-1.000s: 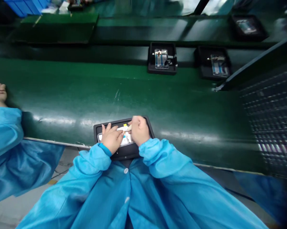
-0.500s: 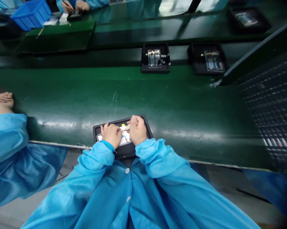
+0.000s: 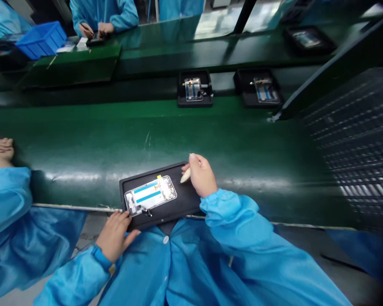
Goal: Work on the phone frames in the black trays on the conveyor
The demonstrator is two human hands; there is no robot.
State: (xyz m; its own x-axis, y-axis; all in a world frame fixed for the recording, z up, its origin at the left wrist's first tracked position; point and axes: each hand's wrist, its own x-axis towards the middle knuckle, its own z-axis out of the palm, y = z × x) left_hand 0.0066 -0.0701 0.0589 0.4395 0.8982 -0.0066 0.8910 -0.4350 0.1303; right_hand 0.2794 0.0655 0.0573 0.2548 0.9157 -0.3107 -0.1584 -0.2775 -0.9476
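Observation:
On the bench edge before me sits a black tray [image 3: 188, 197], tilted slightly. In it lies an opened phone [image 3: 150, 194] with two blue strips, a small yellow tab at its top edge and a black flex piece near its lower end. My right hand [image 3: 202, 175], over the tray's right end, is closed around a cream-coloured pointed stick [image 3: 185, 175]; its tip points down, apart from the phone. My left hand [image 3: 116, 233] is at the tray's near left corner, fingers stretched out and touching it, thumb spread below the front edge.
Two black trays with opened phones [image 3: 194, 89] [image 3: 265, 90] stand along the bench's far side. A metal post [image 3: 293, 102] and a dark grid panel [image 3: 363, 140] rise at right. A neighbour's hands [image 3: 0, 148] rest at left. Across, a person works beside a blue bin [image 3: 41, 40].
Both hands have left the phone: the left moved down to the tray's near left corner, the right drew away rightward with the stick. The phone now shows fully, and the view has tipped upward.

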